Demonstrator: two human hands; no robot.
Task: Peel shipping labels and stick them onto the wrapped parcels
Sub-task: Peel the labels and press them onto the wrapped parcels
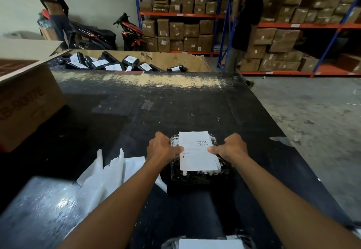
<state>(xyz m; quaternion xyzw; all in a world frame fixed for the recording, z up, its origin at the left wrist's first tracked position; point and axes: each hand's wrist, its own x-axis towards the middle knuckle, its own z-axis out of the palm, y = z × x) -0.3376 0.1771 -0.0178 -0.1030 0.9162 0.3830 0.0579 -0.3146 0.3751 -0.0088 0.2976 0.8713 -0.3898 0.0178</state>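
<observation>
- Although its near end runs out of view, the black table (195, 102) is the biggest thing here, scuffed and dusty, with a pale worn strip along its far side.
- Behind it stand blue-and-orange racks (283, 26) stacked with brown cartons, whose small stickers are too blurred to read.
- A dark-clothed person stands in front of the racks, the outline smeared.
- At the left, a large cardboard box (25, 104) is cut off by the frame, and its red print shows only in part.
- Beyond the table's far edge, an open cardboard bin (175, 61) holds many black labelled parcels (113, 65); how deep the pile goes cannot be told.
- White backing sheets (109, 172) lie crumpled on the table, partly covered by the left forearm.
- The wrapped parcel (199, 176) sits on the table close to the person, between both hands; its dark contents under clear film cannot be made out.
- The shipping label (197, 155) lies flat on the parcel's top with its barcode toward the far end, and the text is too small to read.
- The left hand (162, 147) clasps the parcel's left side, fingers curled out of sight, thumb pressing the label's left edge.
- The right hand (232, 147) mirrors it on the right side, thumb on the label's right edge.
- A second parcel (209, 244) shows only as a sliver at the bottom edge.
</observation>
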